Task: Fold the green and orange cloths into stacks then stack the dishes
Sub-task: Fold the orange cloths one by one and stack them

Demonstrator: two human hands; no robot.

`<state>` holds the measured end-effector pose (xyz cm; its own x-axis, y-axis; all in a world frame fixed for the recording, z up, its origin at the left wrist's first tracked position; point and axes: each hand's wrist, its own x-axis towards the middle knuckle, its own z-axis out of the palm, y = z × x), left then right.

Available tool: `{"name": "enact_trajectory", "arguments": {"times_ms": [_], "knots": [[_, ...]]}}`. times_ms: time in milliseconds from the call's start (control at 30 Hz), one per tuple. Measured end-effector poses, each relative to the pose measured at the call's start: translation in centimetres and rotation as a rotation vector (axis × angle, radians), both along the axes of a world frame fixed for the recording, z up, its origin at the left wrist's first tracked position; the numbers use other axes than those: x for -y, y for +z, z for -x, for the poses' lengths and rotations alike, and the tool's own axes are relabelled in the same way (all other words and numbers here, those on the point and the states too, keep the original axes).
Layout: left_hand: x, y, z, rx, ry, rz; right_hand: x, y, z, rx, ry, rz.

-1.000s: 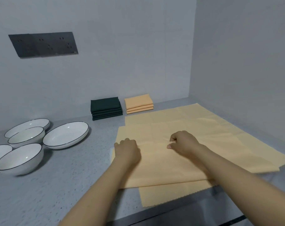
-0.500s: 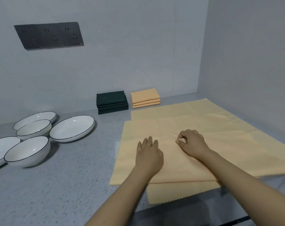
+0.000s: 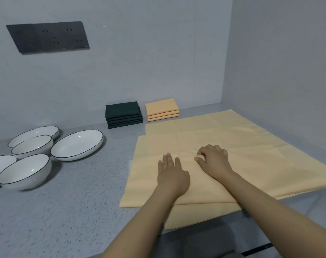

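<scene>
The orange cloth (image 3: 233, 157) lies spread on the grey counter (image 3: 65, 211), at the right side near the corner of the walls, and a second orange sheet (image 3: 195, 216) shows under it at the front edge, which hangs a little over the counter. To me the cloth looks thin, light and soft, so I think it will slide and wrinkle easily, and it is better to take it at a corner or along an edge than in the middle. The left hand (image 3: 172, 175) lies flat on the cloth with the fingers straight, pressing it down and gripping nothing. The right hand (image 3: 213, 159) is just beside it, with curled fingers that pinch a small ridge of the cloth. Both forearms reach forward from the bottom of the view. Behind stand the folded green stack (image 3: 123, 114) and the orange stack (image 3: 161, 109), and the white dishes (image 3: 77, 145) wait unstacked at the left.
</scene>
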<state>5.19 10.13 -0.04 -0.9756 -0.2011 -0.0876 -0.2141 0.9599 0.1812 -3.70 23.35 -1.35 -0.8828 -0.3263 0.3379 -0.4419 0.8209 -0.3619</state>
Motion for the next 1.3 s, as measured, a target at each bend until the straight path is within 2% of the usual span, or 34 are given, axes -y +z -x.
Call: {"name": "enact_trajectory", "arguments": {"times_ms": [133, 400, 634, 734, 834, 901, 1068, 1302], "knots": [[-1.8, -0.3, 0.3, -0.034, 0.064, -0.08, 0.0, -0.1, 0.0, -0.006, 0.007, -0.029], [-2.4, -0.9, 0.1, -0.008, 0.049, 0.009, -2.5, 0.1, 0.7, -0.102, -0.003, -0.122], [-2.1, -1.1, 0.0, -0.01, 0.052, 0.026, -8.0, 0.4, 2.6, -0.04, -0.013, -0.119], [-2.3, -0.8, 0.0, -0.079, -0.024, 0.041, -9.6, 0.3, 3.1, -0.032, -0.058, -0.083], [-2.6, -0.5, 0.1, -0.175, -0.208, 0.054, -9.4, 0.2, 3.3, -0.027, -0.094, -0.075], [-3.0, -0.4, 0.4, -0.126, -0.246, 0.017, -9.3, 0.3, 3.2, -0.025, -0.113, -0.066], [-4.4, -0.5, 0.2, -0.107, -0.144, -0.078, -9.4, 0.5, 2.9, -0.054, -0.161, -0.149], [-4.7, -1.0, -0.1, -0.035, -0.129, 0.017, -11.7, 0.6, 3.2, -0.03, -0.207, -0.2]]}}
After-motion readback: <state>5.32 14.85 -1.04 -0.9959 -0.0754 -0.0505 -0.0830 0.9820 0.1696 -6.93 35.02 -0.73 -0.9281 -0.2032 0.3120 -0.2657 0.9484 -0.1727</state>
